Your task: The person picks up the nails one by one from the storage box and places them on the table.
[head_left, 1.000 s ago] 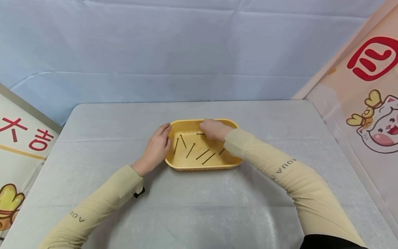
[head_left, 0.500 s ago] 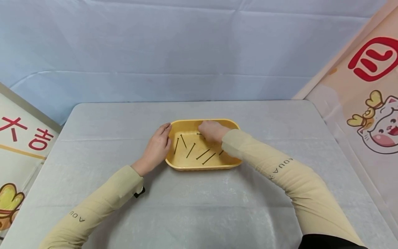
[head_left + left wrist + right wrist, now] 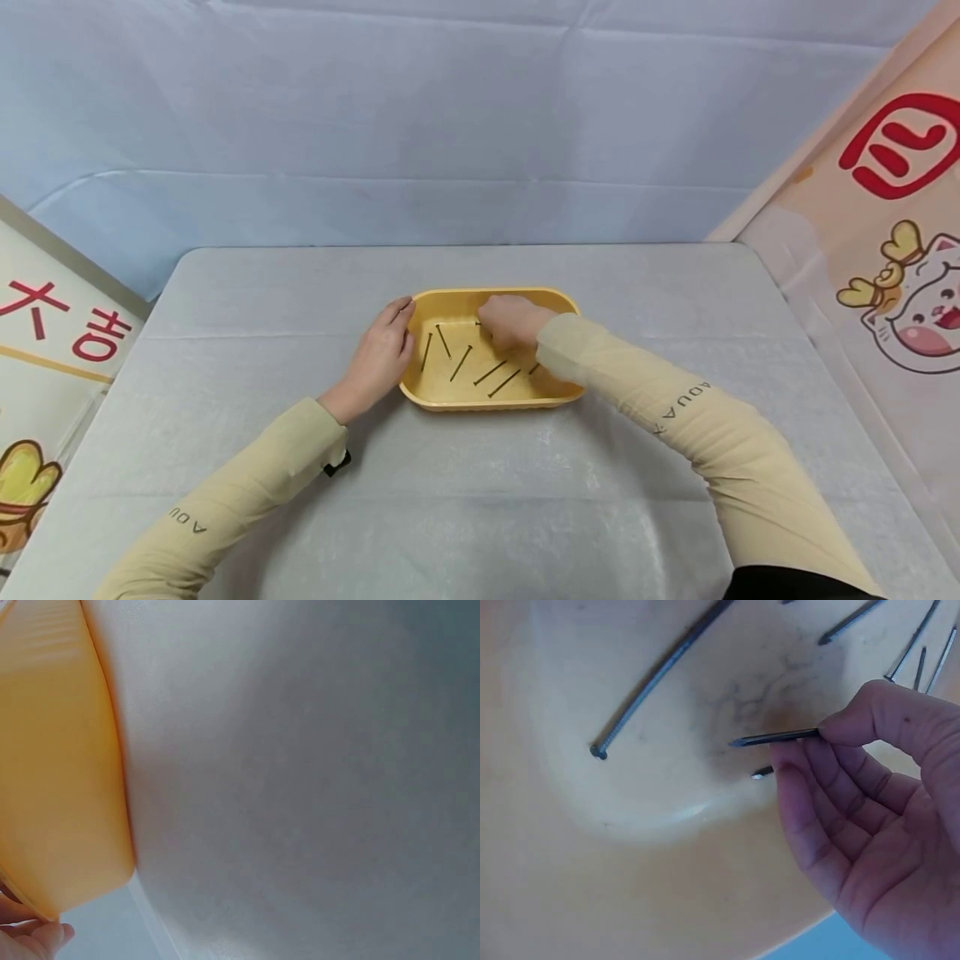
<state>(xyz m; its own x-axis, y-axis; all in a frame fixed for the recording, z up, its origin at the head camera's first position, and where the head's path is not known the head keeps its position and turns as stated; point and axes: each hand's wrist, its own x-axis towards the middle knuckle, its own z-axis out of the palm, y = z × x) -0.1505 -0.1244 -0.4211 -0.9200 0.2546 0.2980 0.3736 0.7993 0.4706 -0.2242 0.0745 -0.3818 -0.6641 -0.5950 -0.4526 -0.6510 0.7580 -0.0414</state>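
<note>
Yellow tray (image 3: 491,405) near the far edge of the surface (image 3: 480,508): the fingers of your left hand (image 3: 382,348) grip its left end; those of your right hand (image 3: 513,322) pinch 1 nail (image 3: 776,738) inside it, near other nails (image 3: 461,363).

Left forearm (image 3: 232,500) slants in from lower left; left hand (image 3: 378,354) back-up, fingers (image 3: 393,317) forward. Right elbow (image 3: 738,467) bent, right forearm (image 3: 652,387) angled inward; right hand (image 3: 513,321): thumb (image 3: 862,716) and index finger (image 3: 799,810) in a pinch, other fingers (image 3: 847,787) curled.

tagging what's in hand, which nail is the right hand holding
The nail between thumb and finger of the right hand in the right wrist view; no other visible nail is pinched.
</note>
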